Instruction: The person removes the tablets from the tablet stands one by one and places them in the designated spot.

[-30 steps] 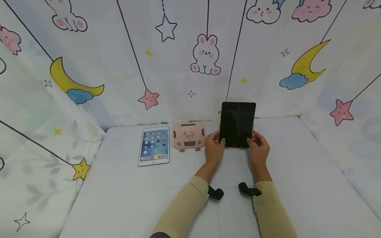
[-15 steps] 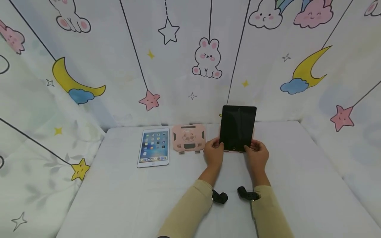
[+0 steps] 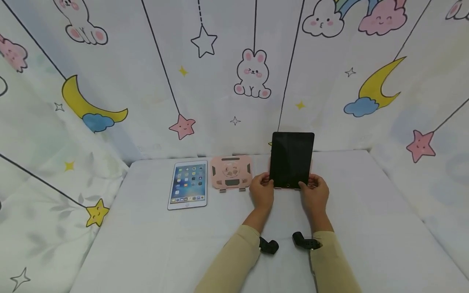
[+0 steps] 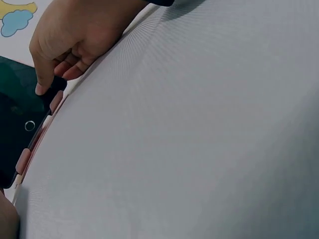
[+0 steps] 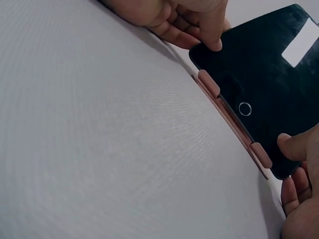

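Grip: left hand point(image 3: 262, 194) and right hand point(image 3: 316, 195) pinching the black tablet point(image 3: 292, 160) by its lower corners, thumbs on its front | black tablet: tilted up near bench point(image 3: 220, 236) far edge, screen dark, pink tabs point(image 5: 209, 83) over its lower edge | beside left hand: pink case point(image 3: 231, 173), then white tablet point(image 3: 188, 185), screen lit.

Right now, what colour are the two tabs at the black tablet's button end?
The tabs are dusty pink, showing best in the right wrist view.
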Motion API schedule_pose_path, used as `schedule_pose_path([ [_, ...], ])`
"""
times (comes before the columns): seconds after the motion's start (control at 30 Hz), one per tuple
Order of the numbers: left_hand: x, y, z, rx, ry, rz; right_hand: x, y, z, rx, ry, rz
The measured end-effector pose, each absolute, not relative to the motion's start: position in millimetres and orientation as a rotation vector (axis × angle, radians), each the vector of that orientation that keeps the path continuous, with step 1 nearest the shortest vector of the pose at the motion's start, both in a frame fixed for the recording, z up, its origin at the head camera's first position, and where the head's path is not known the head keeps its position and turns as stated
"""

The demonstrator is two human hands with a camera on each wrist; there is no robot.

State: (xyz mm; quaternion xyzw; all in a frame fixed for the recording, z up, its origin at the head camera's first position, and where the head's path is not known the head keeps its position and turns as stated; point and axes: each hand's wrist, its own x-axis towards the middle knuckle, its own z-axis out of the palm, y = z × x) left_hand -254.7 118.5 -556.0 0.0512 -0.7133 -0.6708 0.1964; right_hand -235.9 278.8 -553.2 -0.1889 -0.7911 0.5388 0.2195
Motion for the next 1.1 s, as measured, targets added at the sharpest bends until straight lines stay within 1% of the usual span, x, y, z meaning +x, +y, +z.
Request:
schedule_pose_path([
  [0.2,-255,118,-561,0.093,-2.004,-1.927,-232,283,-551,-0.511,-2.17,1.507],
  [0.53,-251,115,-564,-0.021,-1.957,-2.058,-221,292,-541,-0.373,-2.073,1.646],
  [0.93,-249,114,-550,-0.093,-1.898,-2.235,-219,306,-529,-0.249,-1.986,1.774],
  [1.1,-250,126,-541,-0.15,-1.843,-2.345,-213,322,-516,-0.289,-1.956,1.862],
])
